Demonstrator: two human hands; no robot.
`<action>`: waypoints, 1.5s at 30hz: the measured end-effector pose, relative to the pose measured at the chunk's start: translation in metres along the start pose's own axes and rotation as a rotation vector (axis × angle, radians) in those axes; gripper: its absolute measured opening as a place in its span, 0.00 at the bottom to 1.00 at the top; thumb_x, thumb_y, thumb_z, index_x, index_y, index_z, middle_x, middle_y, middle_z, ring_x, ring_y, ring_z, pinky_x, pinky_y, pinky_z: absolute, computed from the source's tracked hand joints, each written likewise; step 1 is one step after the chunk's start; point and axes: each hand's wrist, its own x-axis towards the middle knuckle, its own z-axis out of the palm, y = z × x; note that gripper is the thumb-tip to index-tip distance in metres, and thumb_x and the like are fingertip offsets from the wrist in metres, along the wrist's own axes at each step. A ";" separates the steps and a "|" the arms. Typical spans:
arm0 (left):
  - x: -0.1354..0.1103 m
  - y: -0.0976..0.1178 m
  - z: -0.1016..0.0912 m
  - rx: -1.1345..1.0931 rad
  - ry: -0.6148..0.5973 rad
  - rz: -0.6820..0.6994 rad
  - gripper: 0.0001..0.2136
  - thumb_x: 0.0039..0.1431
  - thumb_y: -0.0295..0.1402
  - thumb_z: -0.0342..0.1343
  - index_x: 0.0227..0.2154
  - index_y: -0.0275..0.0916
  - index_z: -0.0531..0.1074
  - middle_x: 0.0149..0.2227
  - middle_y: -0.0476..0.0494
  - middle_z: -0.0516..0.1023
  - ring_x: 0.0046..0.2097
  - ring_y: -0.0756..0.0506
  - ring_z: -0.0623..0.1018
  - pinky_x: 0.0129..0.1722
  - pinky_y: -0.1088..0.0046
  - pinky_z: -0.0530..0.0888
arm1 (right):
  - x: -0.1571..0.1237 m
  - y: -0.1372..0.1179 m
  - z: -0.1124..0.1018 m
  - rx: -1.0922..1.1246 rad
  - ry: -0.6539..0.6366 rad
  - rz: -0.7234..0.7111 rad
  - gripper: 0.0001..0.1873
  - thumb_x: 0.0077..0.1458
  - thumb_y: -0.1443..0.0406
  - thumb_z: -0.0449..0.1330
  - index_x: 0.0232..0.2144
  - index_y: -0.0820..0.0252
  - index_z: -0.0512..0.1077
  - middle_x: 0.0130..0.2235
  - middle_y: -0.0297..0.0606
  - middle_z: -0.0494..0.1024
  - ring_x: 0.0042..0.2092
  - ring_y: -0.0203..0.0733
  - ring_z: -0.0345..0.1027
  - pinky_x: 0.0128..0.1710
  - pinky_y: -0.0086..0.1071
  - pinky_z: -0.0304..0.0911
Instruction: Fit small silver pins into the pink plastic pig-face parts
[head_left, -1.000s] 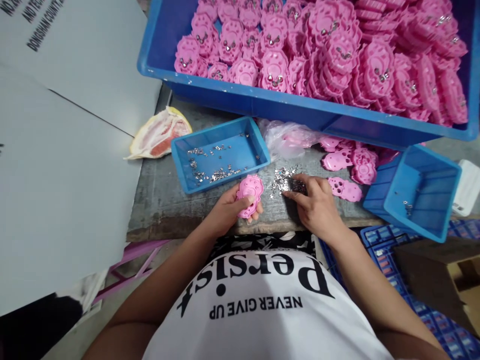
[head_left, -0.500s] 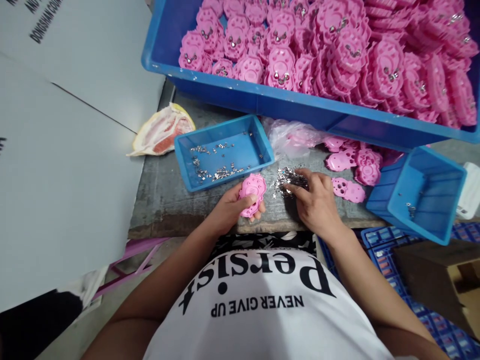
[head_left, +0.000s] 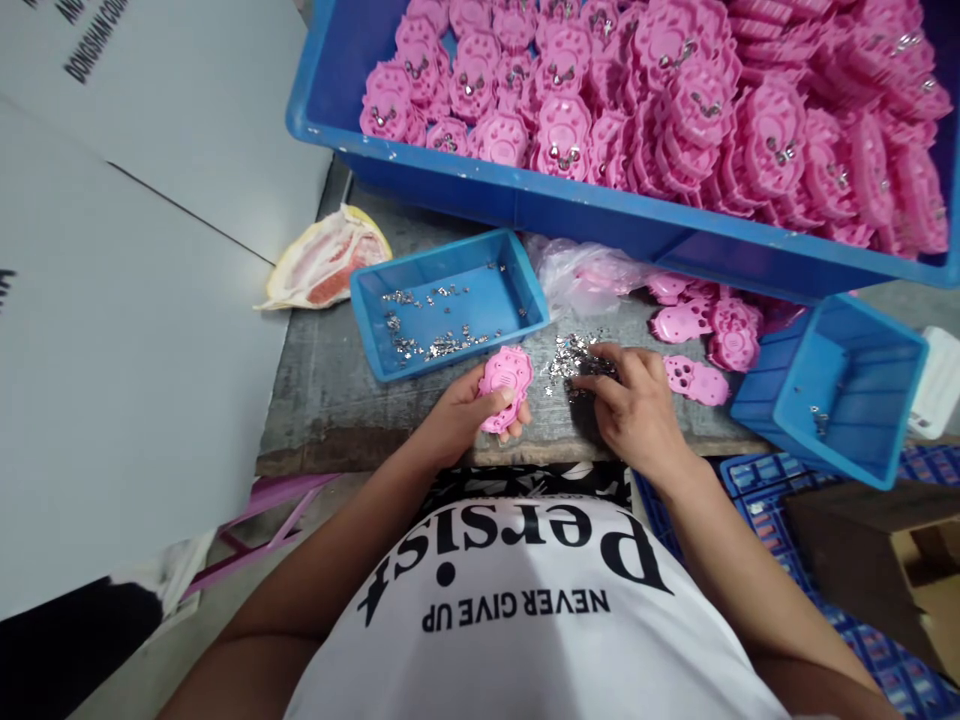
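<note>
My left hand [head_left: 466,412] is closed round a pink plastic part [head_left: 505,376], with the thumb lying across its face. Just to the right, a pile of small shiny metal pieces [head_left: 568,360] is heaped on the worktable [head_left: 330,400]. My right hand [head_left: 637,400] reaches into the pile with thumb and forefinger apart, their tips touching the pieces. No piece shows clearly between those fingers. Beside that hand lies another pink part [head_left: 697,380], flat on the table.
A large blue crate [head_left: 525,185] full of pink parts spans the back. A shallow blue tray [head_left: 450,300] holds scattered metal pieces. Cut pomelo [head_left: 330,260] lies left, a plastic bag [head_left: 585,275] behind the pile. At right stand a blue bin [head_left: 847,385] and a cardboard box [head_left: 862,540].
My right thumb and forefinger have shifted slightly within the pile of metal pieces. The left hand keeps its hold on the pink part.
</note>
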 end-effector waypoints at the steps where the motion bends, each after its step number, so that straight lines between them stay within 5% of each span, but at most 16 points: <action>1: 0.000 0.000 -0.001 -0.006 -0.005 0.005 0.16 0.61 0.42 0.63 0.41 0.35 0.69 0.31 0.44 0.80 0.28 0.50 0.77 0.25 0.75 0.72 | 0.000 0.001 0.000 0.000 0.009 0.007 0.17 0.60 0.76 0.56 0.43 0.58 0.82 0.57 0.47 0.75 0.53 0.54 0.62 0.53 0.49 0.66; 19: -0.001 -0.006 -0.012 -0.036 -0.112 0.058 0.18 0.59 0.44 0.65 0.41 0.36 0.69 0.33 0.44 0.80 0.29 0.49 0.78 0.26 0.75 0.72 | -0.001 0.007 0.001 0.073 0.031 0.113 0.15 0.59 0.76 0.55 0.41 0.57 0.78 0.54 0.46 0.78 0.53 0.54 0.66 0.53 0.51 0.64; 24: 0.000 -0.007 -0.010 -0.045 -0.110 0.025 0.19 0.57 0.43 0.67 0.42 0.36 0.70 0.32 0.43 0.80 0.29 0.48 0.78 0.27 0.73 0.72 | 0.007 -0.005 -0.012 0.206 0.111 0.026 0.13 0.61 0.74 0.56 0.42 0.56 0.76 0.50 0.45 0.81 0.49 0.52 0.71 0.50 0.48 0.67; 29: -0.002 -0.005 -0.008 -0.036 -0.123 -0.010 0.23 0.54 0.46 0.69 0.42 0.35 0.70 0.32 0.42 0.80 0.28 0.49 0.78 0.27 0.74 0.71 | 0.048 -0.036 -0.030 0.364 0.153 -0.145 0.16 0.64 0.72 0.55 0.50 0.52 0.74 0.47 0.42 0.83 0.48 0.50 0.76 0.50 0.47 0.68; 32: -0.009 -0.004 -0.009 -0.026 -0.180 -0.015 0.23 0.54 0.48 0.69 0.41 0.35 0.70 0.30 0.44 0.79 0.27 0.50 0.77 0.27 0.75 0.71 | 0.082 -0.050 -0.025 0.379 0.089 -0.270 0.15 0.67 0.69 0.54 0.51 0.54 0.74 0.49 0.44 0.83 0.51 0.50 0.75 0.53 0.47 0.69; 36: -0.023 -0.003 -0.015 -0.007 -0.193 -0.006 0.22 0.55 0.49 0.67 0.40 0.36 0.70 0.29 0.44 0.79 0.25 0.51 0.76 0.24 0.77 0.68 | 0.111 -0.049 -0.008 0.187 -0.151 -0.331 0.15 0.69 0.63 0.54 0.50 0.61 0.77 0.48 0.50 0.83 0.49 0.55 0.75 0.51 0.49 0.69; 39: -0.035 0.001 -0.024 0.011 -0.202 0.002 0.21 0.57 0.49 0.66 0.40 0.35 0.71 0.30 0.43 0.79 0.26 0.51 0.75 0.25 0.76 0.68 | 0.114 -0.038 -0.003 0.034 -0.262 -0.340 0.15 0.68 0.61 0.56 0.47 0.64 0.79 0.45 0.50 0.84 0.45 0.56 0.75 0.48 0.49 0.69; 45: -0.049 0.009 -0.032 0.100 -0.241 -0.085 0.15 0.58 0.42 0.64 0.37 0.36 0.71 0.29 0.45 0.79 0.27 0.52 0.75 0.26 0.77 0.69 | 0.103 -0.021 -0.016 0.047 -0.271 -0.366 0.15 0.69 0.61 0.56 0.47 0.62 0.79 0.46 0.49 0.84 0.45 0.54 0.76 0.48 0.48 0.70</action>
